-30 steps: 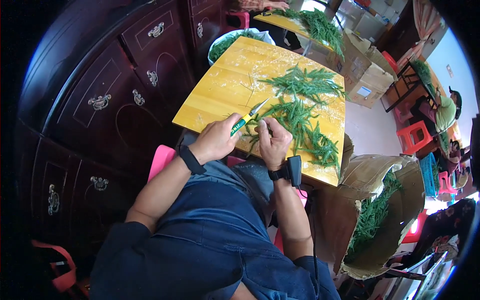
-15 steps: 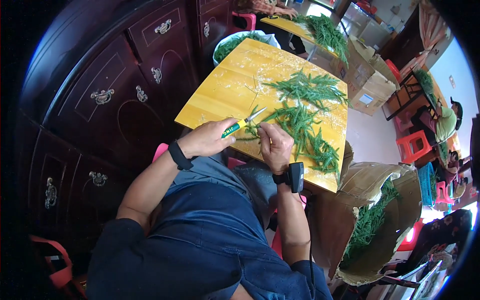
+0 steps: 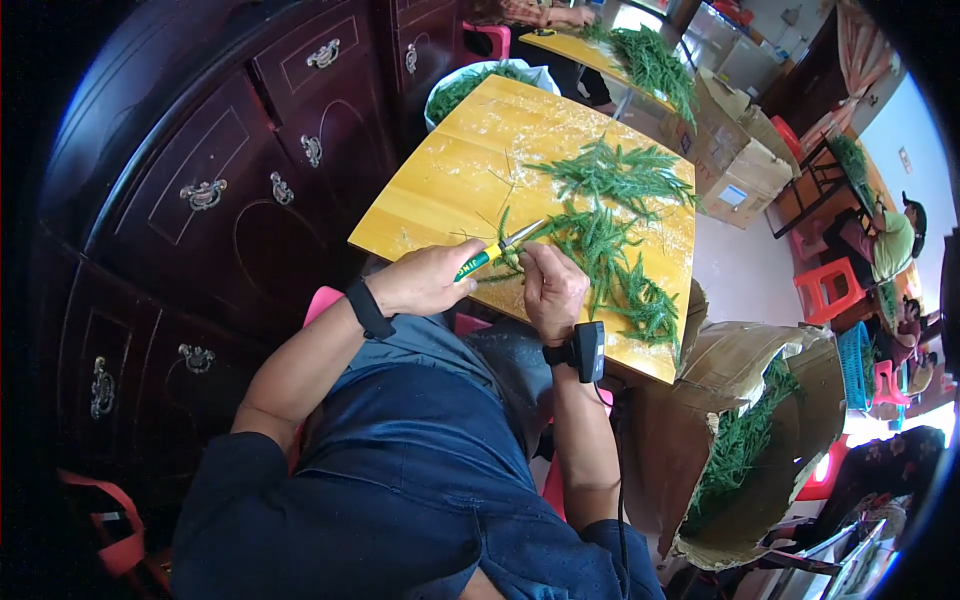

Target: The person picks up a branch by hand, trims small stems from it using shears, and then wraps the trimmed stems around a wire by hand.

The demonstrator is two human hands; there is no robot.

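My left hand (image 3: pixel 428 280) is closed around a long-nose pliers-like tool (image 3: pixel 474 265) with yellow and green handles and a tapering metal tip. Its tip points up and right, over the near edge of the yellow table (image 3: pixel 420 205). Just right of it, my right hand (image 3: pixel 556 288) pinches the base of a small green artificial-looking sprig (image 3: pixel 506 228). The fingers partly hide where tool and sprig meet. Beyond my right hand lie piles of similar green sprigs (image 3: pixel 598 240), with another heap (image 3: pixel 620 175) farther back.
Pale flecks dust the tabletop. An open cardboard box (image 3: pixel 690 440) holding greenery stands at the right, and a white sack (image 3: pixel 540 78) of greenery sits behind the table. Dark wooden cabinets (image 3: pixel 230 260) line the left. Other people work at far tables; a red stool (image 3: pixel 828 290) stands right.
My left hand and the tool have shifted slightly right, bringing the tip farther over the sprig. The sprig's tip now stands more upright, while my right hand has barely moved.
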